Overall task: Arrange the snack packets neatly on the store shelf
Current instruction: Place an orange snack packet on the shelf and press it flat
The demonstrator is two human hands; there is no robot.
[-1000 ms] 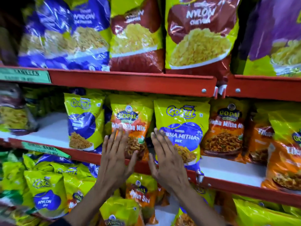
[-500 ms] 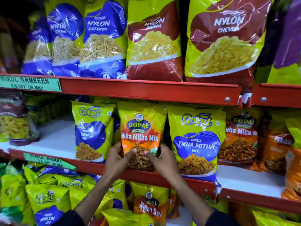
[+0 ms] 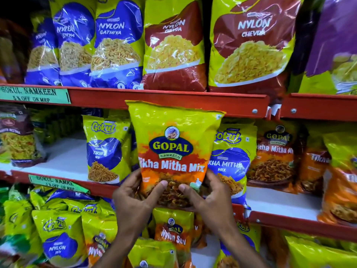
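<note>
At centre frame, a glossy yellow-and-orange plastic snack packet (image 3: 174, 151) reading "GOPAL NAMKEEN Tikha Mitha Mix" is standing upright in front of the red metal shelf edge (image 3: 173, 101). The left hand (image 3: 135, 198) and right hand (image 3: 210, 198) are gripping its bottom corners from below, thumbs pressing on the front, fingers curling behind. Just right, a yellow-and-blue "Gokul" packet (image 3: 230, 161) is showing behind it. At upper left, a green paper label (image 3: 34, 95) is reading "GOKUL NAMKEEN 5% OFF ON MRP".

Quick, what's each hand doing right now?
Left hand: closed on the Gopal Tikha Mitha Mix packet.
Right hand: closed on the same packet.
</note>
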